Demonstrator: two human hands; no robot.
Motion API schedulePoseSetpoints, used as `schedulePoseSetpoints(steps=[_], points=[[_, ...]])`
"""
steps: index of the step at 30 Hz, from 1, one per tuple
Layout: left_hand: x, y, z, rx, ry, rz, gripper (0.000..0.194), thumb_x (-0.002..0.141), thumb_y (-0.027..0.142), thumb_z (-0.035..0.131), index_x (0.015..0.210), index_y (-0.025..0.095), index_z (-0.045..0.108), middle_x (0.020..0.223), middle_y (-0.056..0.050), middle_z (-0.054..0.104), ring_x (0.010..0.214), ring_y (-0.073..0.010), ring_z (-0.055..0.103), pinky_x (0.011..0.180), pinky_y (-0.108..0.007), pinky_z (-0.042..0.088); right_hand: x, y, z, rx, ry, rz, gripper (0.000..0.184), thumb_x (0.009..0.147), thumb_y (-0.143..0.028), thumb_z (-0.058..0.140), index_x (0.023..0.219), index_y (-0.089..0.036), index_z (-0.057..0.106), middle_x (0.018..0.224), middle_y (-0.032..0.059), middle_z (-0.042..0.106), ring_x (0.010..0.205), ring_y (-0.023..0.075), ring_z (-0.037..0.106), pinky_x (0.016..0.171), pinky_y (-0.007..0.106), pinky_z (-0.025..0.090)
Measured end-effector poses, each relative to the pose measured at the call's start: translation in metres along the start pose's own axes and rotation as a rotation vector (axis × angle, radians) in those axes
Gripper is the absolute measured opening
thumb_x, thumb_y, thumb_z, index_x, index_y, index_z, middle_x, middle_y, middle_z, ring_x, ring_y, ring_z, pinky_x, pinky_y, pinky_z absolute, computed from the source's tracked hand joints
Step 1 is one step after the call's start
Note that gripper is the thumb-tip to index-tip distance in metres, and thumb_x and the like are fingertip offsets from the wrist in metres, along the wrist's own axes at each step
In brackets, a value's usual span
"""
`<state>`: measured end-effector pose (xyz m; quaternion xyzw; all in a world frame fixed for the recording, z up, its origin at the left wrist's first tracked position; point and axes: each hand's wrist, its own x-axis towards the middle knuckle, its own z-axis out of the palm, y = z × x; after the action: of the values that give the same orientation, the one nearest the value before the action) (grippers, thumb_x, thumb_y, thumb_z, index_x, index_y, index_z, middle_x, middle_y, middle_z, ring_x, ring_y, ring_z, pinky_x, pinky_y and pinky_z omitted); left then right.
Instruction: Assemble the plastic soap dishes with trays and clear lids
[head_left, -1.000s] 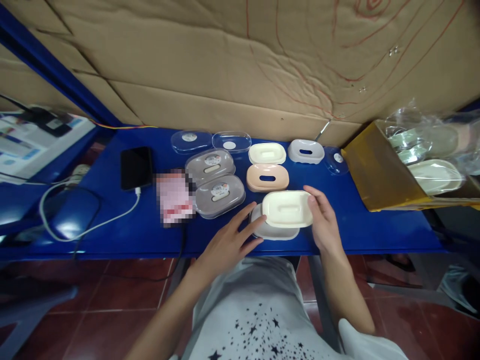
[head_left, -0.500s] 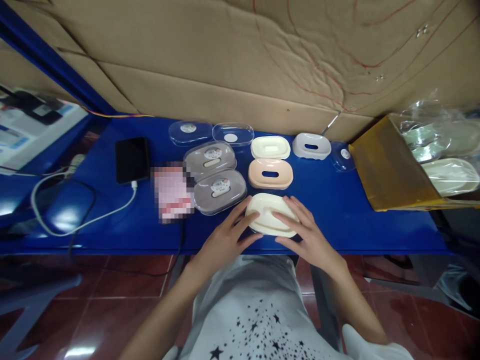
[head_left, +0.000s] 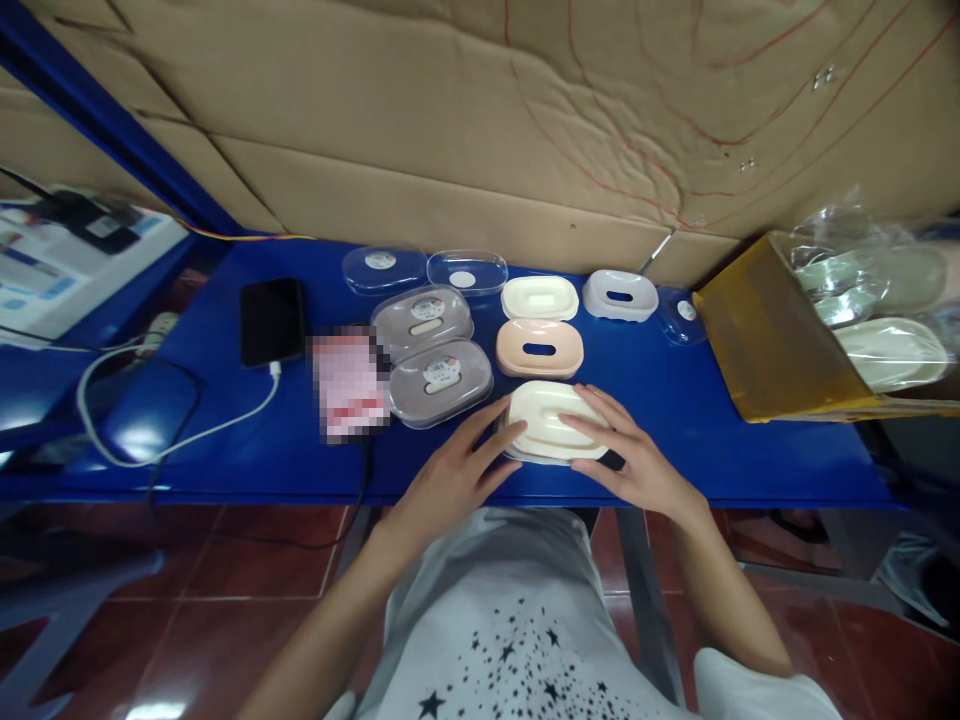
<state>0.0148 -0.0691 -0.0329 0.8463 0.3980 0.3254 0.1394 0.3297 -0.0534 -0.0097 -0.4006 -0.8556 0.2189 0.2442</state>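
The cream soap dish [head_left: 553, 420] sits near the front edge of the blue tabletop [head_left: 697, 450], and a thin pale rim [head_left: 503, 430] shows beneath its left side. The left hand [head_left: 450, 472] has its fingertips against the dish's left end. The right hand [head_left: 636, 465] lies across the right end with its fingers spread over the top. Both grips are open: the 2 hands rest on the dish from either side without closing round it.

Just behind the dish lies a peach dish [head_left: 540, 348], and behind that a second cream dish [head_left: 540, 298]. A white dish [head_left: 619, 296] sits to the right of the second cream dish, with a small clear lid [head_left: 681, 320] just beyond it. To the left, 2 grey dishes [head_left: 441, 370] with clear covers lie side by side, touching. Behind them are 2 clear lids [head_left: 384, 268], close together.

Further left is a pink card [head_left: 349, 385], pixelated too heavily to read. Beyond it lies a black phone [head_left: 271, 322] with a white cable [head_left: 180, 425] plugged in and looping across the tabletop. At the right end, a tilted yellow box [head_left: 780, 335] stands beside a clear plastic bag [head_left: 870, 265] with pale items inside. A cardboard sheet [head_left: 375, 130] marked with red lines rises behind the tabletop. Below the front edge are the person's grey star-print shirt [head_left: 480, 610] and a red tile floor [head_left: 247, 560].
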Motion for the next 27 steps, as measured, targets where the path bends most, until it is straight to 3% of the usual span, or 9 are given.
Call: schedulePoseSetpoints(steps=[5, 12, 15, 17, 20, 22, 25, 27], points=[[0.001, -0.002, 0.002, 0.046, -0.007, 0.074, 0.033, 0.111, 0.029, 0.065, 0.143, 0.022, 0.062, 0.156, -0.016, 0.061, 0.148, -0.0314, 0.060, 0.121, -0.053, 0.059, -0.018, 0.020, -0.013, -0.092, 0.202, 0.140, 0.060, 0.107, -0.036, 0.069, 0.164, -0.041, 0.053, 0.174, 0.0052, 0.050, 0.163, 0.0339, 0.044, 0.133, 0.064, 0.040], [0.002, -0.001, 0.000, 0.053, -0.020, 0.078, 0.022, 0.110, 0.027, 0.066, 0.132, 0.022, 0.065, 0.157, -0.016, 0.060, 0.147, -0.0328, 0.061, 0.119, -0.056, 0.060, -0.049, 0.067, -0.060, -0.309, 0.284, 0.285, 0.045, 0.105, -0.049, 0.069, 0.146, -0.033, 0.070, 0.158, 0.0091, 0.066, 0.156, 0.0375, 0.052, 0.129, 0.068, 0.041], [0.003, -0.001, -0.001, 0.050, -0.027, 0.080, 0.022, 0.110, 0.026, 0.065, 0.132, 0.021, 0.066, 0.156, -0.017, 0.060, 0.146, -0.0335, 0.061, 0.118, -0.056, 0.060, -0.028, 0.090, -0.082, -0.344, 0.324, 0.280, 0.035, 0.109, -0.049, 0.058, 0.129, -0.027, 0.077, 0.134, 0.0105, 0.079, 0.140, 0.0334, 0.067, 0.124, 0.059, 0.049], [0.003, -0.001, 0.000, 0.049, -0.029, 0.081, 0.021, 0.110, 0.026, 0.065, 0.131, 0.021, 0.066, 0.156, -0.017, 0.060, 0.145, -0.0338, 0.062, 0.118, -0.057, 0.060, -0.002, 0.106, -0.091, -0.450, 0.404, 0.337, 0.040, 0.110, -0.050, 0.052, 0.128, -0.023, 0.076, 0.132, 0.0144, 0.078, 0.132, 0.0335, 0.071, 0.119, 0.057, 0.052], [0.004, -0.001, 0.000, 0.042, -0.021, 0.073, 0.020, 0.110, 0.025, 0.066, 0.130, 0.022, 0.067, 0.155, -0.016, 0.061, 0.145, -0.0333, 0.062, 0.118, -0.057, 0.060, 0.043, 0.131, -0.093, -0.631, 0.385, 0.571, 0.054, 0.103, -0.056, 0.059, 0.142, -0.019, 0.066, 0.154, 0.0221, 0.063, 0.143, 0.0432, 0.058, 0.115, 0.067, 0.048], [0.004, -0.001, 0.000, 0.031, -0.017, 0.070, 0.021, 0.110, 0.025, 0.066, 0.130, 0.023, 0.067, 0.155, -0.015, 0.061, 0.145, -0.0329, 0.062, 0.118, -0.056, 0.060, 0.067, 0.145, -0.093, -0.656, 0.354, 0.769, 0.062, 0.096, -0.059, 0.069, 0.140, -0.016, 0.065, 0.150, 0.0257, 0.062, 0.137, 0.0461, 0.059, 0.108, 0.068, 0.050], [0.003, 0.000, 0.000, 0.011, -0.015, 0.065, 0.020, 0.110, 0.025, 0.066, 0.129, 0.023, 0.067, 0.155, -0.014, 0.061, 0.146, -0.0318, 0.061, 0.119, -0.054, 0.060, 0.079, 0.154, -0.098, -0.601, 0.410, 0.929, 0.057, 0.087, -0.057, 0.079, 0.125, -0.016, 0.068, 0.136, 0.0235, 0.065, 0.119, 0.0408, 0.067, 0.100, 0.061, 0.054], [0.003, 0.001, -0.001, 0.009, -0.016, 0.053, 0.022, 0.111, 0.026, 0.064, 0.132, 0.023, 0.066, 0.154, -0.014, 0.061, 0.146, -0.0308, 0.061, 0.118, -0.051, 0.061, 0.070, 0.146, -0.102, -0.562, 0.518, 0.864, 0.047, 0.087, -0.053, 0.079, 0.116, -0.018, 0.069, 0.127, 0.0201, 0.069, 0.113, 0.0385, 0.069, 0.100, 0.059, 0.056]])
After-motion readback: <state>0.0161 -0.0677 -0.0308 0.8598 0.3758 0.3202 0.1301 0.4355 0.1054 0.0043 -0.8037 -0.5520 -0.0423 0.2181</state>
